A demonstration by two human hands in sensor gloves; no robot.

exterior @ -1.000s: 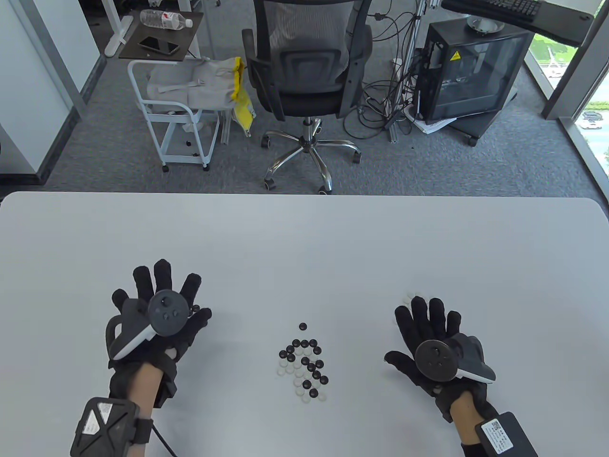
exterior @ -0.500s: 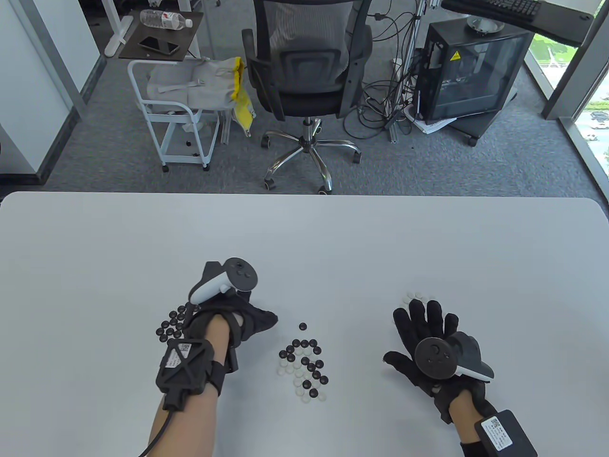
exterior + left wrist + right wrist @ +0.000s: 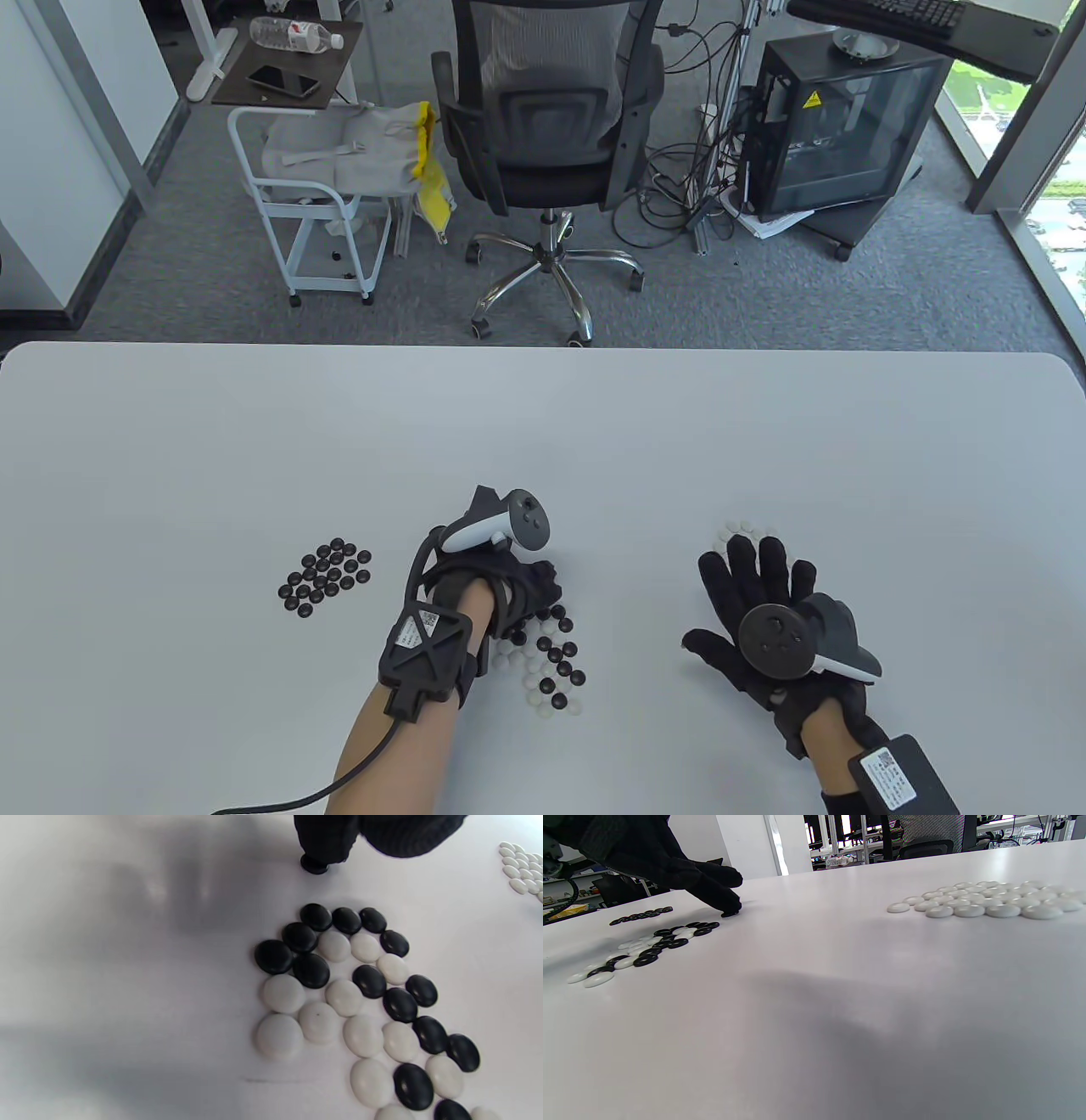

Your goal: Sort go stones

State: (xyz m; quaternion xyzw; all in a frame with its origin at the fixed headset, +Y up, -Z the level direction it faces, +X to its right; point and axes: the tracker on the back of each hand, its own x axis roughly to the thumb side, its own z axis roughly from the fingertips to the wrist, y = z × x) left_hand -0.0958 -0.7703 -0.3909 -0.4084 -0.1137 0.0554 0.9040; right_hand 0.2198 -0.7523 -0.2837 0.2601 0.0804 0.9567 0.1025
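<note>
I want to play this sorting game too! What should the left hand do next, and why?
Probably pinch the lone black stone under the left hand's fingertips and carry it to the black pile. That stone sits apart from the mixed pile, the fingertips are right on it, and black stones are gathered on the left, white stones on the right.

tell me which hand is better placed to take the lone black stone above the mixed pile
Left. Its fingertips already touch the lone black stone, while the right hand rests flat beside the white pile.
</note>
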